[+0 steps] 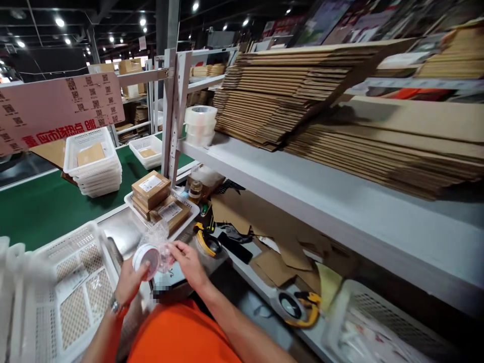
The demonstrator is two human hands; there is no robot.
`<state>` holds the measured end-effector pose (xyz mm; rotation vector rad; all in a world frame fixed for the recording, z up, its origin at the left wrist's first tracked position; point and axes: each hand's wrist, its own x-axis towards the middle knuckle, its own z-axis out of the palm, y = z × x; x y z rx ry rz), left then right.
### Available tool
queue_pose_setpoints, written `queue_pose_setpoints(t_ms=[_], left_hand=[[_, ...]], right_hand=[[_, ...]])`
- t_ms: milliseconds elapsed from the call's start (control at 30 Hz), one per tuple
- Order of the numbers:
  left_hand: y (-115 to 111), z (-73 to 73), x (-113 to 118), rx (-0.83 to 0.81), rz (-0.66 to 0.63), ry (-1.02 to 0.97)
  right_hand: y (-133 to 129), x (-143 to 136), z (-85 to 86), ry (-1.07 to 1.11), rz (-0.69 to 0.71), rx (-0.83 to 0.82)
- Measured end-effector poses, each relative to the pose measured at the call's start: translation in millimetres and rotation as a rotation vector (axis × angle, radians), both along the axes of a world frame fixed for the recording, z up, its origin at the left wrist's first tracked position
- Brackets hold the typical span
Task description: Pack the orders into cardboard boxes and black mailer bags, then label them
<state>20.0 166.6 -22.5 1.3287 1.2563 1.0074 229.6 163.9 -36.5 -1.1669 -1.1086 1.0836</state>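
On the packing counter (124, 229) a white tray (187, 204) holds small cardboard boxes (151, 189); both hands, left (130, 282) and right (189, 262), grip a round jar (147, 259) in plastic wrap, tilted, lid facing us.

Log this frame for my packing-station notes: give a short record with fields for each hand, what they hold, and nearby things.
left hand: left hand under the small round jar, gripping it
right hand: right hand on the jar's clear wrap
nearby: white basket at left; tape dispenser beyond the right hand
behind: small cardboard boxes in a tray
shelf above: flat cardboard stacks, tape rolls
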Motion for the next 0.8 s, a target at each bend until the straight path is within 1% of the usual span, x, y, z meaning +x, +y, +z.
queue_pose_setpoints(t_ms=[33, 100, 167, 200, 267, 300, 400, 533, 600, 633, 700, 767, 800], left_hand=[[-1, 0.8, 5, 0.026, -0.007, 0.041], [-2, 0.5, 17, 0.093, 0.012, 0.131], [-2, -1.6, 31, 0.124, 0.093, 0.179], [-2, -2.9, 37, 0.120, 0.143, 0.182], [-4, -5.0, 48, 0.096, 0.215, 0.173], [-5, -5.8, 53, 0.093, 0.219, 0.173], [-11, -7.4, 62, 0.130, 0.178, 0.223], [-16, -9.1, 64, 0.129, 0.078, 0.245], [-15, -9.0, 64, 0.143, 0.055, 0.311], [-13, -8.6, 65, 0.162, 0.077, 0.370], [-9, -6.5, 68, 0.217, 0.164, 0.483], [-7, -2.4, 73, 0.265, 0.232, 0.530], [-7, 0.7, 76, 0.279, 0.245, 0.521]], right_hand=[[-4, 2, -1.5, -0.055, -0.022, 0.038], [-12, 4, -4.4, -0.194, 0.004, 0.152], [-19, 5, -8.0, -0.303, 0.076, 0.251], [-22, 5, -9.8, -0.333, 0.109, 0.266], [-27, 8, -12.4, -0.352, 0.127, 0.245], [-28, 10, -12.7, -0.349, 0.119, 0.226], [-27, 20, -10.0, -0.314, 0.117, 0.214], [-23, 36, -5.7, -0.291, 0.192, 0.204], [-22, 42, -5.6, -0.286, 0.209, 0.181], [-22, 44, -5.9, -0.282, 0.223, 0.184], [-21, 50, -7.2, -0.268, 0.301, 0.210], [-19, 56, -9.5, -0.230, 0.369, 0.205], [-17, 59, -11.1, -0.193, 0.354, 0.175]])
